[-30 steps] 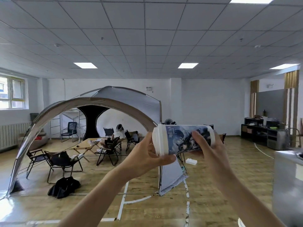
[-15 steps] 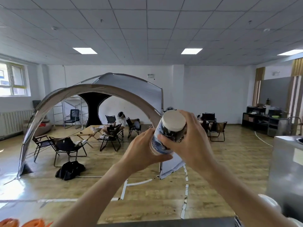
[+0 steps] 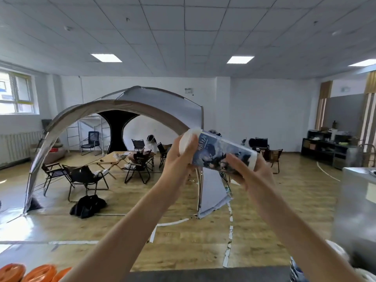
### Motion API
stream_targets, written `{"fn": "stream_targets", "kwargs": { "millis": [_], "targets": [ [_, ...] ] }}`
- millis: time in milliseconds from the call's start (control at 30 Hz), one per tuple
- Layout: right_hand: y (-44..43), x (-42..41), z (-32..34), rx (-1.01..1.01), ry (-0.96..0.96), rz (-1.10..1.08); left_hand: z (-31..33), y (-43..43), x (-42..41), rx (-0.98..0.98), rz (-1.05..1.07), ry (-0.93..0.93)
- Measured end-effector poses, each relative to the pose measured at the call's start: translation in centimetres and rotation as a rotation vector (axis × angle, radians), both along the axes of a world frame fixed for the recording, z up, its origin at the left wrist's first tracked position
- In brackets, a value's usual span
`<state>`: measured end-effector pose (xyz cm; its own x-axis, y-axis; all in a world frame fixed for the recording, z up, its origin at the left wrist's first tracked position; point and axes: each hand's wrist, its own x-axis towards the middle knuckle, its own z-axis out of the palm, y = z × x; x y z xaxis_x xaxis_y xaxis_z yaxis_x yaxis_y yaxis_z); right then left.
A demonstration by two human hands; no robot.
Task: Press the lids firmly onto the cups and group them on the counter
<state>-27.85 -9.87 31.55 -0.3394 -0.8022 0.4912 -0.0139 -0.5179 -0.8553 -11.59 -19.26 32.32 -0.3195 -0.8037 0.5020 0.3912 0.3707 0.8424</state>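
Note:
I hold a tall paper cup with a dark blue printed picture up in front of me, lying nearly on its side. Its white lid points to the left and sits on the cup's mouth. My left hand wraps around the lid end, the thumb lying over the lid's rim. My right hand grips the cup's lower body from underneath, near its white base. At the bottom right corner, another cup with a white lid shows partly, blurred behind my right forearm.
A dark counter edge runs along the bottom. Several orange round objects lie at the bottom left. A steel cabinet stands at the right. Beyond are a large tent, folding chairs and a seated person.
The cup has turned from pointing its lid toward me to lying sideways, lid to the left. My left hand has shifted onto the lid end. The view has tilted slightly.

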Motion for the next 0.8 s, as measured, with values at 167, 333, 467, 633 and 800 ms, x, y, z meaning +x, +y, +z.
{"fn": "stream_targets", "kwargs": {
  "millis": [167,333,467,633,800],
  "targets": [
    [0.6,0.2,-3.2,0.036,0.16,-0.01,0.4,-0.1,-1.4,-0.019,0.064,0.012],
    [0.4,-1.2,-4.6,0.048,0.234,-0.013,0.0,0.3,-2.2,0.016,-0.015,-0.039],
    [0.8,-1.6,-6.3,0.05,0.296,-0.03,-0.9,1.7,-3.2,-0.044,0.015,-0.157],
    [2.7,-3.4,-11.2,0.141,0.346,-0.186,-4.4,4.4,-5.6,-0.314,0.013,-0.517],
    [6.2,-6.4,-17.7,0.243,0.19,-0.353,-11.1,6.1,-9.8,-0.356,0.068,-0.7]
  ]
}}
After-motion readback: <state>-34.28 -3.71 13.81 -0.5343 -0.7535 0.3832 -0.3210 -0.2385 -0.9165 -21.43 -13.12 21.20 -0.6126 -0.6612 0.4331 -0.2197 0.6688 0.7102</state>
